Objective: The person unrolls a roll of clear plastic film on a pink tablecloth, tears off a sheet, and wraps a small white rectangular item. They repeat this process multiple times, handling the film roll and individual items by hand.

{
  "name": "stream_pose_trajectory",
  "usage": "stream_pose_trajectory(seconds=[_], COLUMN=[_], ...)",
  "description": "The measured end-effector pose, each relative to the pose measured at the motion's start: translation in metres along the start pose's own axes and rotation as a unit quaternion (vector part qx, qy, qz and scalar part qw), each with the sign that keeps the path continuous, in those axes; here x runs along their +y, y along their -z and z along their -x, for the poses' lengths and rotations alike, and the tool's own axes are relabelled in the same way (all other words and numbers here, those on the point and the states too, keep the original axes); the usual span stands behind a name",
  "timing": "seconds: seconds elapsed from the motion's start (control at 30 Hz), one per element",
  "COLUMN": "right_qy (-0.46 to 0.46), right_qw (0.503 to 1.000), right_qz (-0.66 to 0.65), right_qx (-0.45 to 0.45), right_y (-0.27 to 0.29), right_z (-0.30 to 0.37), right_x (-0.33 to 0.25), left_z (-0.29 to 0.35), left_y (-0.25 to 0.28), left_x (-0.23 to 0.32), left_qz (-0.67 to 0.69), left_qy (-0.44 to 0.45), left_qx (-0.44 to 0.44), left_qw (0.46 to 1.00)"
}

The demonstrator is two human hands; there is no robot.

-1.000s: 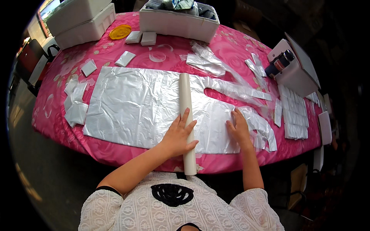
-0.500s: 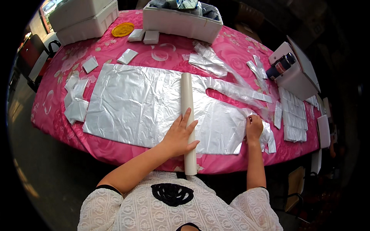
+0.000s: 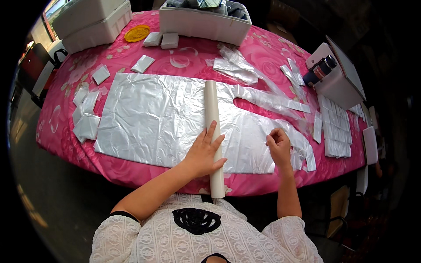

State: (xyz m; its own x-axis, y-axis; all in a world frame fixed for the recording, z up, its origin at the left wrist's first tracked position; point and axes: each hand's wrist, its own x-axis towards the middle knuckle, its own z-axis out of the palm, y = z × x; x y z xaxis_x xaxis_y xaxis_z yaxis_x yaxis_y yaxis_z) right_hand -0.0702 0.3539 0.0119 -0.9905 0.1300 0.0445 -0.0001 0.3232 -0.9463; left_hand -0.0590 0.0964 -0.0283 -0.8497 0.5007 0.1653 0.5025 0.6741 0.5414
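A large sheet of thin, silvery plastic film lies flat on the table, with a rounded cut-out and strap-like strips at its right end. Across its middle rests a pale, straight tube, its near end overhanging the table edge. My left hand presses down on the tube with its fingers spread. To the right, my right hand is raised over the film with thumb and fingers pinched together; whatever is between the fingertips, if anything, is too small to make out.
Folded white plastic packets lie to the left, and a stack of folded film to the right. Loose strips lie beyond the sheet. White foam boxes, a yellow dish and a dark bottle stand around the pink tablecloth.
My right hand has come off the right end of the film and moved left and slightly up. A curved strip now lies flatter there. My left hand stays on the tube.
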Motion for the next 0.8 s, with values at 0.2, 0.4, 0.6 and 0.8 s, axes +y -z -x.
stream_pose_trajectory(seconds=[0.2, 0.4, 0.6, 0.8], right_qy=[0.150, 0.032, 0.066, 0.074], right_qw=[0.949, 0.845, 0.881, 0.897], right_qz=[0.276, 0.515, 0.442, 0.402], right_qx=[-0.004, 0.145, 0.152, 0.169], right_y=[-0.038, 0.042, 0.061, 0.048], right_z=[0.002, -0.027, -0.013, -0.013], right_x=[-0.020, 0.073, 0.065, 0.051], left_z=[0.001, 0.002, 0.001, 0.003], left_y=[-0.004, -0.004, -0.005, -0.006], left_x=[-0.004, -0.004, 0.001, -0.004], left_qz=[0.003, 0.010, 0.002, 0.017], left_qy=[-0.011, -0.005, 0.013, -0.001], left_qx=[0.024, 0.019, 0.009, 0.014], left_qw=[1.000, 1.000, 1.000, 1.000])
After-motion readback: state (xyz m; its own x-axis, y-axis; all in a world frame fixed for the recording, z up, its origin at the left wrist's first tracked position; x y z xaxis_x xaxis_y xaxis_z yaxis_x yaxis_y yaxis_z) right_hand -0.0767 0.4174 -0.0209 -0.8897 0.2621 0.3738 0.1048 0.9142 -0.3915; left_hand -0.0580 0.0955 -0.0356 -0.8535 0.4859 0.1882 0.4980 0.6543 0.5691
